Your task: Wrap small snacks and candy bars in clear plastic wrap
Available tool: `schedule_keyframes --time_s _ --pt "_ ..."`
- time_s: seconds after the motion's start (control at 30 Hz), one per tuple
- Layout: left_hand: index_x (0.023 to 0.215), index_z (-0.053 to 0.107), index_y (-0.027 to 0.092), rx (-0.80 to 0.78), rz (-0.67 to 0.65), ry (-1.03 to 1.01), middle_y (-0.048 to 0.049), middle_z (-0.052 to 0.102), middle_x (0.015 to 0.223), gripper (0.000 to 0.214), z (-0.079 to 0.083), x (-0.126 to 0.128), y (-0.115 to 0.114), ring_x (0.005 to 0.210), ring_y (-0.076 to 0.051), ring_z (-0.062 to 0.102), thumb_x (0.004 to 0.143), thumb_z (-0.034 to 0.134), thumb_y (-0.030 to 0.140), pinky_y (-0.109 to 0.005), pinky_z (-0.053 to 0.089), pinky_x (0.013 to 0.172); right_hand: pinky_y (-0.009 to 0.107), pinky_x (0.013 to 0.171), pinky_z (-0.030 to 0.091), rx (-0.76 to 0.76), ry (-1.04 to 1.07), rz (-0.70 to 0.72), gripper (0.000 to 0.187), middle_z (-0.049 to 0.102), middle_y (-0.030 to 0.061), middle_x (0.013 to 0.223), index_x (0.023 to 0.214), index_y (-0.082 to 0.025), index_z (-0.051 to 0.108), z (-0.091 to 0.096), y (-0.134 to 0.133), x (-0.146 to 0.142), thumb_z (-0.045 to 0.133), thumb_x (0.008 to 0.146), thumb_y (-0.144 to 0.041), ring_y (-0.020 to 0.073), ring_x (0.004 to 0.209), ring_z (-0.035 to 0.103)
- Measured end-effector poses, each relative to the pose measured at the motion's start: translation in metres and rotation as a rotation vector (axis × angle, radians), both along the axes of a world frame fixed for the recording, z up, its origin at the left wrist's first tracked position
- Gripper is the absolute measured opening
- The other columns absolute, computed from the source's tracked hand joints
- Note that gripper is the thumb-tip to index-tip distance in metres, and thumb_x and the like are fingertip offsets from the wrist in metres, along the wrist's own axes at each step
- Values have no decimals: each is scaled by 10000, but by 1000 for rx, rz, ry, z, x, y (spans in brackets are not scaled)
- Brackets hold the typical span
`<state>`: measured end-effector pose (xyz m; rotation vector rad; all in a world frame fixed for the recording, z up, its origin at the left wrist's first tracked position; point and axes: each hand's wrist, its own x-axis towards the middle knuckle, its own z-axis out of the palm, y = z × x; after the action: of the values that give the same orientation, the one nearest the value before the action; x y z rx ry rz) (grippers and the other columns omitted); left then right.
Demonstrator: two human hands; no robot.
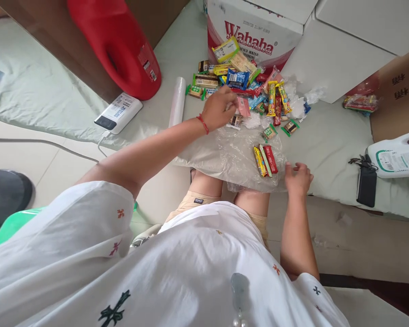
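My left hand [220,109], with a red cord on its wrist, reaches into a heap of wrapped snacks. Its bent fingers close at the edge of a pink snack packet [243,107]; the grip is partly hidden. Around it lie a blue packet [237,79], yellow packets [271,98] and green-ended biscuit packs [205,81]. Nearer me, a yellow packet [259,161], a pale green packet [266,161] and a red packet [270,159] lie side by side on clear plastic film [233,156]. My right hand [298,178] rests beside the film's right edge, fingers loosely bent and apart, holding nothing visible.
Behind the heap stands a Wahaha carton [255,34]. To the left are a red jug [122,50], a white power bank [119,112] with a cable, and a plastic roll [177,102]. A white bottle [400,154] and black key case [366,185] lie right.
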<state>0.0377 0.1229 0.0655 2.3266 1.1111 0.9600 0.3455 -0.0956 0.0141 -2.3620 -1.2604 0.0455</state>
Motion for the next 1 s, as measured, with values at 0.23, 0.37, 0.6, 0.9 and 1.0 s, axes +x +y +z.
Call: schedule_keyframes --time_s 0.23,0.37,0.6,0.9,1.0 --pt "1407 630 281 11 -646 285 -23 608 1466 705 10 132 1 1294 -222 600 741 540 69 -317 478 1070 385 818 430 -141 75 201 206 663 110 941 868 -206 669 -14 23 11 599 796 -386 251 870 539" --pt "1586 435 340 -150 -851 599 30 689 1390 1022 -6 195 9 1139 -205 666 624 594 36 -275 512 925 317 730 401 -110 205 263 169 655 33 810 855 -220 636 -8 26 20 582 814 -376 192 744 523" --pt "1030 807 267 26 -694 742 -24 781 1025 283 -3 194 17 935 -225 669 808 649 189 -326 460 792 306 717 404 -78 197 319 160 659 18 781 845 -220 639 8 36 44 621 845 -379 188 735 533" --pt "1150 727 282 352 -792 751 -97 714 1154 390 -13 93 -14 1063 -245 664 1016 368 208 -364 369 633 326 746 468 -8 -43 583 261 667 82 1020 1131 -232 729 11 -27 2 518 981 -259 223 909 617" --pt "1133 732 294 285 -840 777 -80 727 1148 336 -20 76 -26 1034 -235 666 990 433 238 -350 385 660 318 708 467 -19 -118 652 345 653 81 1000 1198 -234 729 -5 -45 -13 472 975 -176 221 894 604"
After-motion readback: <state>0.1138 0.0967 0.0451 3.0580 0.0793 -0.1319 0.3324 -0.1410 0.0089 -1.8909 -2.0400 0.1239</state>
